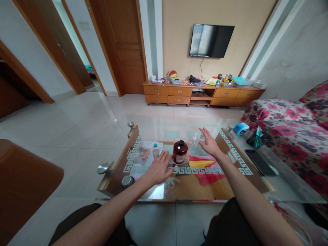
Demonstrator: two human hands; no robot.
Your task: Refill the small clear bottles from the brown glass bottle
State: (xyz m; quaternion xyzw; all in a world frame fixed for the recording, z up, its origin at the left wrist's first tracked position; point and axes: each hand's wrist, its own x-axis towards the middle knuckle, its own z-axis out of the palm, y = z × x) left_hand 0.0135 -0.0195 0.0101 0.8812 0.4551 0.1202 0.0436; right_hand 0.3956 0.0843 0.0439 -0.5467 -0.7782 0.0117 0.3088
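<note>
Home living room: wall TV (211, 40) and drawer unit (202, 94) beyond the hands, floral sofa (289, 126) right of them.

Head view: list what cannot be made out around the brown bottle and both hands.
- Brown bottle: label print too small to read.
- Left hand: palm faces down; whether its fingertips touch the bottle is unclear.
- Right hand: clear item beneath it is blurred against the glass table.
- Small white bottle: contents too small to tell.
</note>
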